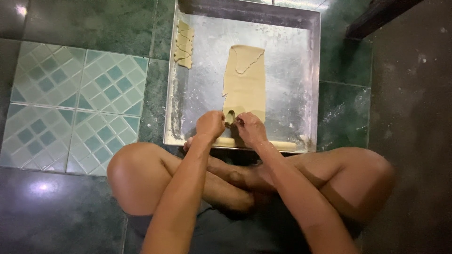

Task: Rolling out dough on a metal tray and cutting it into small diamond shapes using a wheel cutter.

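Head view: left hand (210, 124) and right hand (250, 128) both pinch a small cutter (230, 117) between their fingertips, on the dough strip's (245, 80) near end in a floured metal tray (292, 75). Judgement: press squarely, lift straight. Cut pieces (184, 43) lie far-left.

Single head-worn view, looking almost straight down from above a person seated cross-legged on the floor. The knees fill the lower frame from 8 to 4 o'clock; the forearms run up from 6 o'clock toward centre, where the left hand (210, 124) and right hand (250, 128) meet. A metal tray (301, 70) lies at 12 o'clock, at arm's length. Tiled floor (70, 103) occupies 9 to 10 o'clock.
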